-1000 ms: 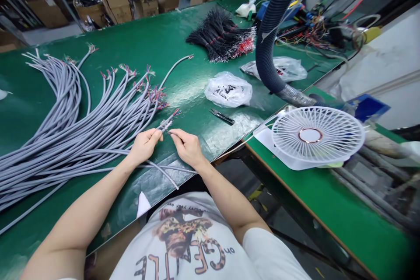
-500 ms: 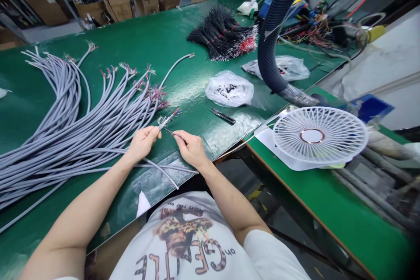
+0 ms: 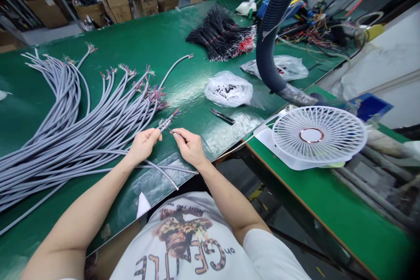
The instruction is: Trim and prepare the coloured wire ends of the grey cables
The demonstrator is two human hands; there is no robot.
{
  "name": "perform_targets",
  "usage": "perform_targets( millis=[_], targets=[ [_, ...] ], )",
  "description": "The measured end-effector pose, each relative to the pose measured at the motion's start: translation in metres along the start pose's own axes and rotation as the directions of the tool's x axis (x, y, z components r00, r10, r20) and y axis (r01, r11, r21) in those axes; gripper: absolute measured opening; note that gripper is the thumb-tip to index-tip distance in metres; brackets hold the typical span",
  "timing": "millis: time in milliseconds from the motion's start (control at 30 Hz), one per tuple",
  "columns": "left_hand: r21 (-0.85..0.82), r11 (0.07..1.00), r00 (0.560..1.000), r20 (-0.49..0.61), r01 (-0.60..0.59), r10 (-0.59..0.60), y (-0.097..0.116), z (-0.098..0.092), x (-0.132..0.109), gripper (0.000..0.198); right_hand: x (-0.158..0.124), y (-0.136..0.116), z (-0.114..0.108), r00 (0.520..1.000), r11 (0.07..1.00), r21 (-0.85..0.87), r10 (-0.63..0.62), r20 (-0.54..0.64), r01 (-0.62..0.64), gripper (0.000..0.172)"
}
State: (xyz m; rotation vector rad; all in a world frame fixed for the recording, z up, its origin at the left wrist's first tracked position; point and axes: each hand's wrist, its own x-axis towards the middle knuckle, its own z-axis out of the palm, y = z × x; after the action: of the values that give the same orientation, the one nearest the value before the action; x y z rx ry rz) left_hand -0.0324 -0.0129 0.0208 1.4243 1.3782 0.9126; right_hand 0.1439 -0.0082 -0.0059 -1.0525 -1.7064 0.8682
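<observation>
My left hand is closed around a grey cable, whose stripped end points up and right. Red and blue wires fan out of that end, with loose pale strands around it. Close by on the right, my right hand pinches a thin strand beside the stripped part; the strand is too fine to make out clearly. A large bundle of grey cables with frayed, stripped ends spreads across the table to the left of my hands.
Small black snips and a clear bag of small dark parts lie on the green table. Behind are bundled black wires. A ribbed hose hangs at the right, above a white fan.
My right hand has shifted slightly up and left, close to the stripped cable end. The loose strands around that end lie differently. The left hand keeps its grip.
</observation>
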Motion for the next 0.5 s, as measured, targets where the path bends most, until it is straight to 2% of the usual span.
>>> perform_targets(
  millis=[267, 500],
  targets=[
    [-0.244, 0.964, 0.995, 0.004, 0.101, -0.103, 0.0061, -0.0045, 0.0026, 0.048, -0.0009, -0.0004, -0.0003, 0.998, 0.997, -0.077, -0.013, 0.061, 0.017, 0.027],
    [-0.302, 0.943, 0.990, 0.004, 0.137, -0.142, 0.0020, -0.0064, 0.0046, 0.048, -0.0004, 0.0001, 0.0078, 0.998, 0.991, -0.126, -0.045, 0.054, 0.051, 0.028]
  ],
)
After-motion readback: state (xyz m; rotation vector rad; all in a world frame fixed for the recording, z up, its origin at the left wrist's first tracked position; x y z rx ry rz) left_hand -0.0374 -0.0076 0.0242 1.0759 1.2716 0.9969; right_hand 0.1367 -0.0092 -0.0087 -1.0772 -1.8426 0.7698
